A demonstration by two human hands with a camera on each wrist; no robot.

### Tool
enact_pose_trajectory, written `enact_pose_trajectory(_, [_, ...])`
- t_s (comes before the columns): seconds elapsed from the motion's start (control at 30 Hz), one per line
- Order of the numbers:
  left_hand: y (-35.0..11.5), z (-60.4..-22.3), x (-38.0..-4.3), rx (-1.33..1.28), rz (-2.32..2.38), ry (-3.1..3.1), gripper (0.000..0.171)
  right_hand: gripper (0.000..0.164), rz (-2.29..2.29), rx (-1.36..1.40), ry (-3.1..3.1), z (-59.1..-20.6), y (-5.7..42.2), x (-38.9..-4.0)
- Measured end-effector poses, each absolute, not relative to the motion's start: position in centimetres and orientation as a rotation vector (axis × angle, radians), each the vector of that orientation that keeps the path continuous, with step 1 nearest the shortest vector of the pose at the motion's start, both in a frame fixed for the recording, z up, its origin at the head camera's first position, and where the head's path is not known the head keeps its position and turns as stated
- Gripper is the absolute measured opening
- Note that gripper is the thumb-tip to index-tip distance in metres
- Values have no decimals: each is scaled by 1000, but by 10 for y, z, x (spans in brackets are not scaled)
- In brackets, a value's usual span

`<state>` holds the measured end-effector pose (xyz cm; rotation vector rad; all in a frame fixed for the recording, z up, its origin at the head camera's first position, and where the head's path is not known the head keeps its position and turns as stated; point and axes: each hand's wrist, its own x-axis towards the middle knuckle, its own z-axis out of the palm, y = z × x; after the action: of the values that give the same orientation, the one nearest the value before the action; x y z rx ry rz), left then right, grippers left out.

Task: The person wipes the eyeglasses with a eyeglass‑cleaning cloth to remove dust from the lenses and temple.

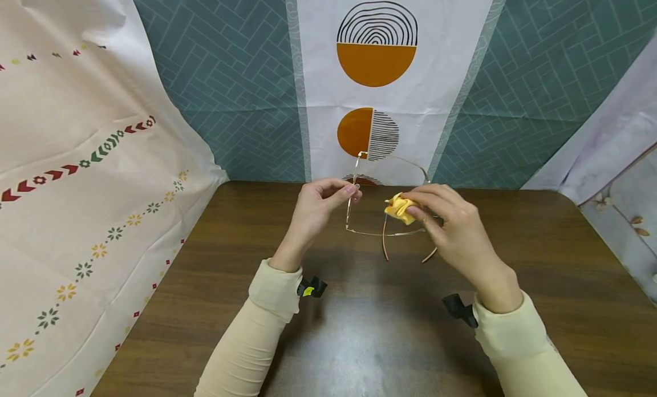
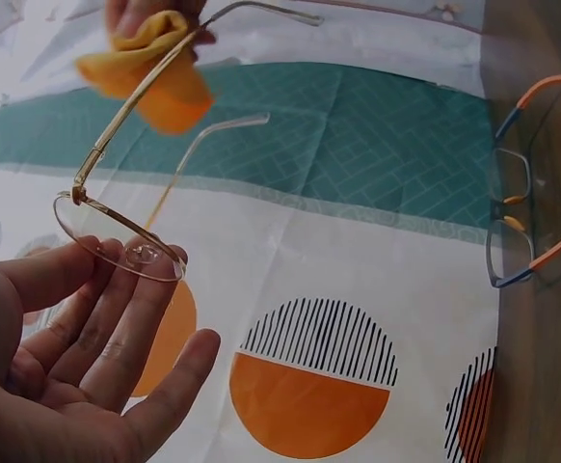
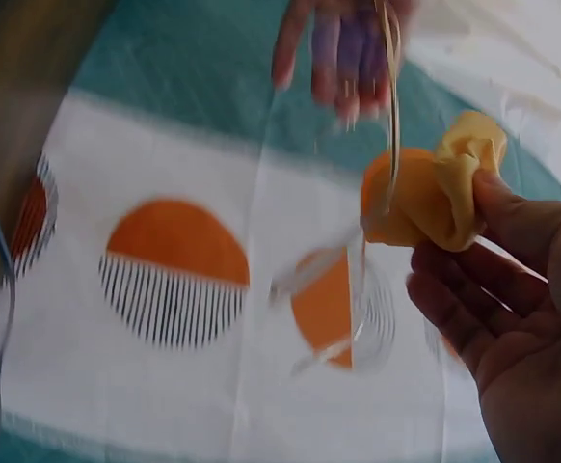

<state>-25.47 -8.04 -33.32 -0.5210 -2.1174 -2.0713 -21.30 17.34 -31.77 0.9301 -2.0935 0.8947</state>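
My left hand (image 1: 320, 209) pinches a pair of thin gold-framed eyeglasses (image 2: 121, 116) by a lens rim, thumb and fingertips near the nose pads. The glasses are held up above the table with their arms unfolded and pointing to the right. In my right hand (image 1: 457, 229) a crumpled yellow cloth (image 1: 399, 210) is pinched between thumb and fingers. The cloth sits between the two glasses arms, apart from the lens in the left wrist view, and overlaps one arm in the right wrist view.
A second pair of glasses, with orange arms (image 2: 560, 247) and a blue frame, stands on the brown wooden table (image 1: 246, 226) beyond my hands. A patterned cloth backdrop (image 1: 231, 72) rises behind the table. White patterned fabric (image 1: 102, 203) hangs along the left side.
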Motion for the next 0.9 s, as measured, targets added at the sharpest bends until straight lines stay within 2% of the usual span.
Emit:
enact_pose_trajectory(0.27, [-79, -335, -253, -429, -1873, -2215, 18, 27, 826, 1149, -2147, -333, 142, -207])
enact_pose_trajectory(0.43, [-77, -335, -251, -424, -1814, -2221, 17, 24, 784, 1146, -2190, -340, 136, -207])
enact_pose_trajectory(0.67, [-72, -337, -250, -415, -1755, -2182, 16, 31, 749, 1125, -2239, -348, 125, -204])
enact_pose_trajectory(0.9, [-71, -336, -247, -408, -1715, -2179, 17, 26, 596, 1054, -2195, -356, 115, -204])
